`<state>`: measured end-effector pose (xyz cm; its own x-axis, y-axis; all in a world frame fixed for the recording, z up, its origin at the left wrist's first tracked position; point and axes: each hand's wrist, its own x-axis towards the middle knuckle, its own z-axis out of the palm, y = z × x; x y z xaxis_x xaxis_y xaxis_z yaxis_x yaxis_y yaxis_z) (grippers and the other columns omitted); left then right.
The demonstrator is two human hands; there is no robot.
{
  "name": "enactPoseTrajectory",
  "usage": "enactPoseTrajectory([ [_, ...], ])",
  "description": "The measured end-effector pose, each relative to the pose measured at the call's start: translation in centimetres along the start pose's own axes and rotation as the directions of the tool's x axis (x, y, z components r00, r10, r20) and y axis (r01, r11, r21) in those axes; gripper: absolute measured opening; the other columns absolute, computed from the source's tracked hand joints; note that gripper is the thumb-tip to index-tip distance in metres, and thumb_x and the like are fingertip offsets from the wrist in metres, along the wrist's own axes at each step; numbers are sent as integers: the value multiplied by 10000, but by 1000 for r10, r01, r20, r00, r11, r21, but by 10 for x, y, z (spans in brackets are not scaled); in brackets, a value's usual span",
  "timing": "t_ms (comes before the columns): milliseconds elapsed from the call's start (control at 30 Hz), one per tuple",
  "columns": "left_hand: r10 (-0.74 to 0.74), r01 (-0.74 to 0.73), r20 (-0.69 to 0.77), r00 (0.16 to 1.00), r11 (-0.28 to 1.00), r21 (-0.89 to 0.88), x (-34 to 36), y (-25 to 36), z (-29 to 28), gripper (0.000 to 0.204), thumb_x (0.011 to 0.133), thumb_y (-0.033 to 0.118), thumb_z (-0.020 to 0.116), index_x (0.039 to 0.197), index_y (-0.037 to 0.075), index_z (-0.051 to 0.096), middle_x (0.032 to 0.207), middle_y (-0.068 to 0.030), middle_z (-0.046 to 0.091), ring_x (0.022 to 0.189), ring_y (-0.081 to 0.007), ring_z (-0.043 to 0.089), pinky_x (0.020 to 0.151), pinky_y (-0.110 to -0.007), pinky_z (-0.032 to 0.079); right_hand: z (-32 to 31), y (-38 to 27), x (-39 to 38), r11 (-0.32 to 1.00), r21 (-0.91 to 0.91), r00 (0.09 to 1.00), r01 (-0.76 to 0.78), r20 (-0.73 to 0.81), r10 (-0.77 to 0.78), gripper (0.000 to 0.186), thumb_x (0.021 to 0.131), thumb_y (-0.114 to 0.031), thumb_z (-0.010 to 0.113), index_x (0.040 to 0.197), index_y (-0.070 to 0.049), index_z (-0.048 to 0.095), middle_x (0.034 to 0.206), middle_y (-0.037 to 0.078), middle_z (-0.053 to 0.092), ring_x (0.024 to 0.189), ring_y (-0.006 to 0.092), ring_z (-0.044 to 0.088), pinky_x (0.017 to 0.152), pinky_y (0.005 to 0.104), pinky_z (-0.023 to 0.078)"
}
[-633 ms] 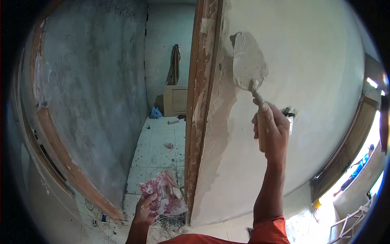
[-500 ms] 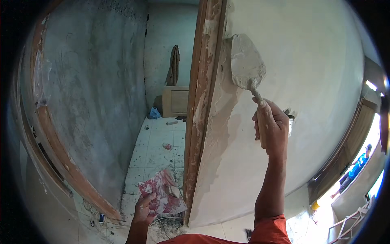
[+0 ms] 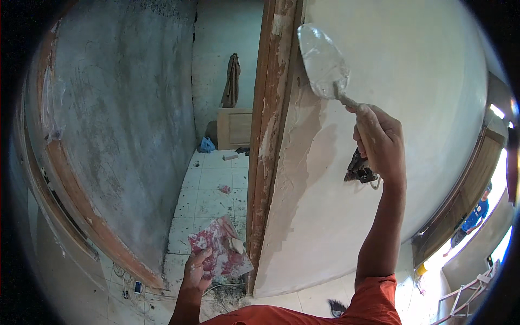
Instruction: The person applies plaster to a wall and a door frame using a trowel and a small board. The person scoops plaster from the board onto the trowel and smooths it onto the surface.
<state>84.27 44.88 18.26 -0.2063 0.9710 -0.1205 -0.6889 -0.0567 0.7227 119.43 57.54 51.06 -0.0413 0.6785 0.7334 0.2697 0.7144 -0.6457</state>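
gripping a smeared, leaf-shaped trowel (image 3: 325,62) at the pale plaster wall (image 3: 411,65) beside mottled wooden framing (image 3: 269,108), our right hand (image 3: 381,140) clamps fingers round its handle; the fingers of our left hand (image 3: 194,271) pinch a putty-streaked red sheet (image 3: 215,247).

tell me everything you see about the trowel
The trowel has a broad, leaf-shaped blade, apparently metal, smeared pale and glossy, with a thin neck. The right hand grips its mostly hidden handle. The blade slants up and left in front of the wall, its tip towards the wooden door frame; wall contact is unclear.
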Motion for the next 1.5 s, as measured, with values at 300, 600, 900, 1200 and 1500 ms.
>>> enactPoseTrajectory([
  [300,1,-1,-9,1000,1000,-27,-4,0,-6,344,921,134,699,1254,81,637,1132,-70,710,1019,-234,709,878,-431,591,4,43,-56,991,-109,984,-80,152,96,351,994,-284,675,1145,28,735,722,31,613,652,100,529,581,287,455],
  [600,-177,221,-230,957,959,180,-8,18,15,335,930,222,722,1236,101,660,1069,-73,728,966,-205,718,832,-388,598,-12,150,-177,839,-6,654,-544,623,429,317,943,-200,727,1149,40,735,761,42,645,711,86,581,597,256,467],
  [900,-48,39,70,996,992,119,6,23,38,295,927,201,728,1182,58,694,1061,-43,727,955,-151,695,855,-332,565,17,172,-234,984,-162,921,74,391,-5,397,746,-212,896,1091,-64,766,856,79,669,707,186,624,623,333,490],
  [1200,67,-182,288,955,900,396,-4,41,59,280,985,115,670,1248,20,666,1115,-18,703,1020,-103,649,901,-287,522,49,140,-204,716,-431,829,549,390,-401,414,641,-225,926,1020,-170,768,860,10,647,729,201,638,648,358,480],
  [1500,-26,-83,363,931,956,282,-10,34,76,339,989,98,661,1316,19,624,1140,-39,702,1035,-116,656,901,-309,532,65,147,-179,808,-353,877,472,98,-470,325,665,-63,897,953,-110,755,905,53,661,769,206,646,673,342,486],
])
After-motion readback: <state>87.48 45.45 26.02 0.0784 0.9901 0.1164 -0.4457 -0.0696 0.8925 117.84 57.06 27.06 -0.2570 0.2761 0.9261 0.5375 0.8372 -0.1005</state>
